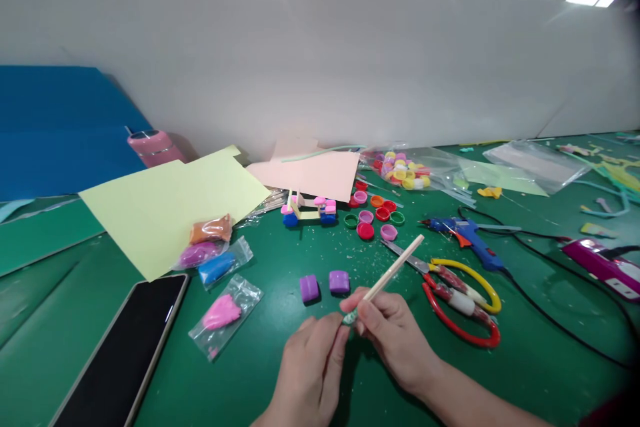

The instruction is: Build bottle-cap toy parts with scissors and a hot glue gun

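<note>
Pale wooden chopsticks (393, 269), side by side, slant up to the right between my hands. Fingers of my right hand (395, 335) are closed round their lower part. My left hand (314, 359) pinches the lower end, where a green patterned wrapper (350, 317) shows. Just beyond my fingers lie two purple blocks, one on the left (309, 288) and one on the right (339, 282). Farther back stands a small model (310, 210) with blue, pink and pale wooden parts.
Scissors (460, 290) and a blue glue gun (465, 237) with a black cord lie right. Coloured caps (366, 231) sit behind. Left are a phone (125, 347), bagged pink clay (223, 312) and yellow paper (165, 207). A white partition (320, 60) rises behind the green table (240, 393).
</note>
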Available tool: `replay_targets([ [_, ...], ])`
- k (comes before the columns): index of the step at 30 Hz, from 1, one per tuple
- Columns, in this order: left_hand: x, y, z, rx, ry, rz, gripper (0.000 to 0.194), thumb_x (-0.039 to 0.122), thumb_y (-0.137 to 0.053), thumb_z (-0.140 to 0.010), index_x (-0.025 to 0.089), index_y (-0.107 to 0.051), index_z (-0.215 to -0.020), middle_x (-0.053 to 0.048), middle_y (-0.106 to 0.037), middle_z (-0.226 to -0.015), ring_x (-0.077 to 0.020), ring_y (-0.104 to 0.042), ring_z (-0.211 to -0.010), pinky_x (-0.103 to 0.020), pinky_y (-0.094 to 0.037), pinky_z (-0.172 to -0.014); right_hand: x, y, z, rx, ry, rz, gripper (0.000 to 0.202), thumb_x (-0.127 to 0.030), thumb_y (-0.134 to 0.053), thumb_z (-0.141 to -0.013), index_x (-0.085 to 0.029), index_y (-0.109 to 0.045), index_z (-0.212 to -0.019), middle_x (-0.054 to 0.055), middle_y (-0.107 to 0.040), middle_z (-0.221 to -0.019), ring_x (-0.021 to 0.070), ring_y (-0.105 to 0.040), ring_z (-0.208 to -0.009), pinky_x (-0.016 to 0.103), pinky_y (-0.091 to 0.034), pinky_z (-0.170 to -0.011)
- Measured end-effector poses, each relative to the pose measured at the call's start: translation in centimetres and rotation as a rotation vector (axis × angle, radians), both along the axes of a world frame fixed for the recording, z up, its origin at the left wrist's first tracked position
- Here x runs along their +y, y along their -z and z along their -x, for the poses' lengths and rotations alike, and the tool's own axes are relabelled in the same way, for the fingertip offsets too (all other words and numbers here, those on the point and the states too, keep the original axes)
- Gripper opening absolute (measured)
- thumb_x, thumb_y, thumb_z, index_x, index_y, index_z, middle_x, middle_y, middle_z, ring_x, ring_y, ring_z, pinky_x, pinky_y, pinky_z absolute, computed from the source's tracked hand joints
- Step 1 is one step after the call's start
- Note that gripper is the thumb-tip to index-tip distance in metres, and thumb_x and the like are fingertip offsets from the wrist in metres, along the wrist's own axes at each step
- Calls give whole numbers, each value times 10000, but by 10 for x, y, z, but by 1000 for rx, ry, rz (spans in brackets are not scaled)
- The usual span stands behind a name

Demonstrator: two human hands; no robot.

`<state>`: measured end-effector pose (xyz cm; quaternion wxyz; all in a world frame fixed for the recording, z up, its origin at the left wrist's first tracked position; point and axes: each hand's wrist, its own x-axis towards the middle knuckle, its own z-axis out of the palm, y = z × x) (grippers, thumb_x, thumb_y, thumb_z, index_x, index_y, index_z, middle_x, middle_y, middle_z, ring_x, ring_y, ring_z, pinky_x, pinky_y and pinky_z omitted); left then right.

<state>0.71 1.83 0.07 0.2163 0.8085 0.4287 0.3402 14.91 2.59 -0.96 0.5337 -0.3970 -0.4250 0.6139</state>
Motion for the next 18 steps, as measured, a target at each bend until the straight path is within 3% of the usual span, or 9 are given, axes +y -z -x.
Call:
replay_targets([
  [4,0,-2,-2,-43,-26,-9,165,142,-376,-841,208,-514,-778,1,-605,-604,-141,-564,-531,-228,-430,-516,0,-6,1,-28,-60,-25,259,-401,-592,-766,-188,-725,-832,-15,-519,-582,77,-403,-502,204,-327,-478],
  [7,2,-2,-3,-94,-3,91,169,186,-387,-850,210,-513,-961,-22,-651,-757,-151,-602,-648,-237,-460,-590,1,-12,-2,-81,-60,-106,178,-355,-603,-769,-258,-724,-855,8,-632,-730,128,-522,-662,237,-416,-632],
  [10,4,-1,-2,-91,34,141,243,217,-420,-847,223,-459,-1086,-32,-658,-869,-157,-608,-718,-244,-465,-627,0,-15,-4,-118,-86,-160,162,-319,-595,-782,-308,-707,-899,11,-662,-823,172,-553,-806,282,-425,-750],
  [13,5,-2,1,-64,47,36,251,177,-409,-851,245,-454,-1088,-8,-662,-845,-144,-598,-677,-237,-448,-610,1,-12,-8,-60,-121,-104,244,-354,-591,-782,-281,-660,-1004,12,-609,-787,146,-523,-715,264,-423,-674],
  [15,6,-3,3,-45,36,-14,220,154,-409,-848,246,-477,-1036,14,-653,-755,-133,-574,-604,-228,-428,-572,5,-10,-14,34,-56,-94,328,-398,-566,-791,-249,-609,-1081,-6,-534,-720,105,-446,-598,231,-391,-577],
  [18,8,-3,4,-7,36,-63,154,149,-423,-838,219,-506,-947,25,-601,-616,-131,-518,-516,-228,-391,-515,13,-10,-25,180,161,-101,329,-422,-527,-812,-216,-606,-1056,-35,-438,-634,78,-348,-521,200,-326,-490],
])
